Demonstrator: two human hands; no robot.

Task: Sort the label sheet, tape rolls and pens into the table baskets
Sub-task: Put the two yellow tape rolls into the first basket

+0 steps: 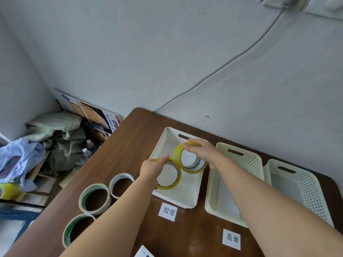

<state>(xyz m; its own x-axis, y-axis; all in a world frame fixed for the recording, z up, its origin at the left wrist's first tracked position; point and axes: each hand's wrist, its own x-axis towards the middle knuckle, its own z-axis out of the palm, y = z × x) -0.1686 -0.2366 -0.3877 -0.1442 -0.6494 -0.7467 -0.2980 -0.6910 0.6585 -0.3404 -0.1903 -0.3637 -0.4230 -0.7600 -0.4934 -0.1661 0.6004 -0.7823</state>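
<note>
Your left forearm (115,219) hides part of the nearest roll (65,236); the bottom edge cuts off a sheet (143,254).

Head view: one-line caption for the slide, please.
Left hand holds the near yellow roll, right hand the far yellow roll, both at the leftmost basket; three pale rolls sit on the table.

Only two bits properly readable, both black print on small white paper slips lying flat on the brown table (120,154). First slip (169,212): 胶带, just in front of the left basket (185,204). Second slip (232,239): 面单, in front of the middle basket (208,197). Also blue characters down the edge of a poster (92,115) leaning on the wall at left, too blurry to make out. Tiny print on a white sheet (143,253) at the bottom edge, same story.
</note>
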